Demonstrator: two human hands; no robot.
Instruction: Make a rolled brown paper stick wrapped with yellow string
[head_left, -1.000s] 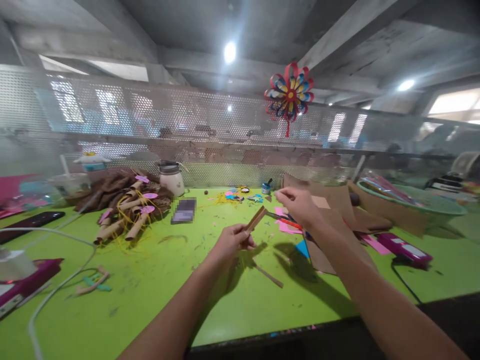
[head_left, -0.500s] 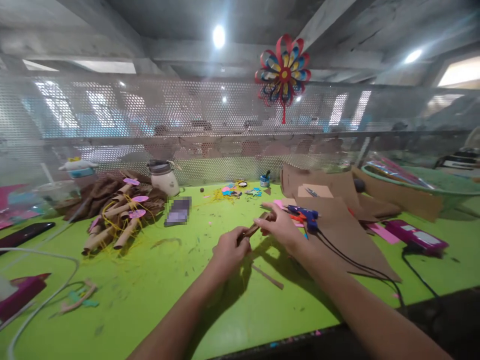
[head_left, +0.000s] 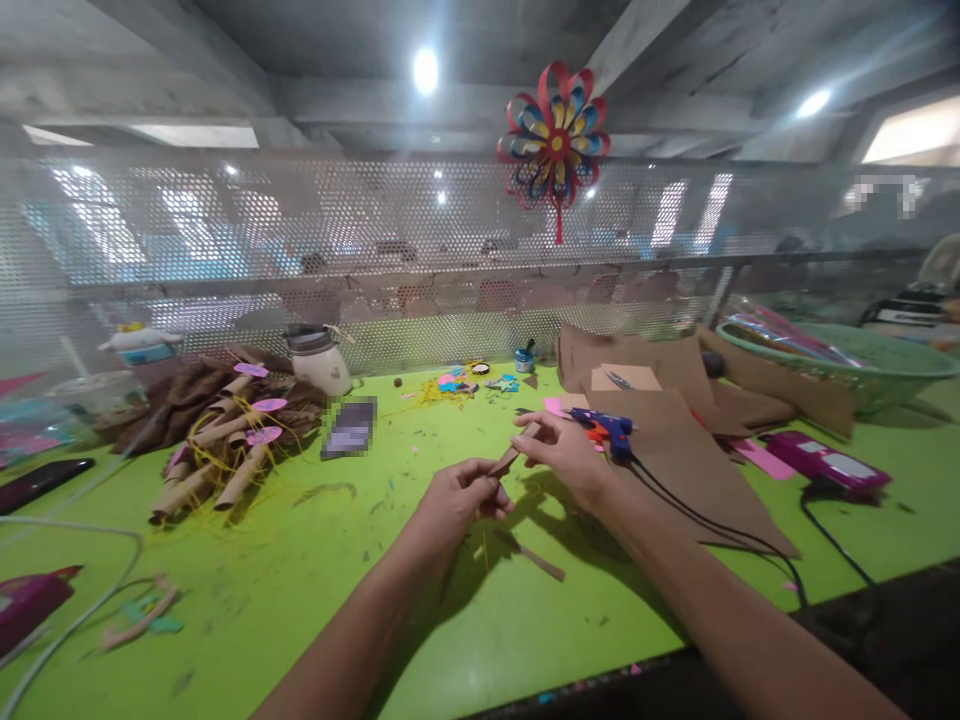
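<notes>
Between my two hands, above the green table (head_left: 315,590), is a small brown strip (head_left: 507,460). My left hand (head_left: 466,492) pinches its lower end, with thumb and fingers closed. The fingers of my right hand (head_left: 553,445) are closed on the upper end. Another thin brown strip (head_left: 541,562) lies on the table just below my hands. A blue glue gun (head_left: 613,430) lies beside my right hand, on brown sheet material (head_left: 690,470). A pair of dark tips sticks out beyond my right fingers; what they belong to is unclear.
Brown paper rolls (head_left: 244,478) with yellow strands and pink tags lie at the left, near a cream jar (head_left: 321,365). Colourful scraps (head_left: 457,384) sit at the back. A purple device (head_left: 832,467) and a green basket (head_left: 885,370) are on the right. Cables cross both sides.
The view has shifted slightly. My left hand has turned a little, with its fingers more visible under the strip, and the strip shows a broader face. Both hands still hold it.
</notes>
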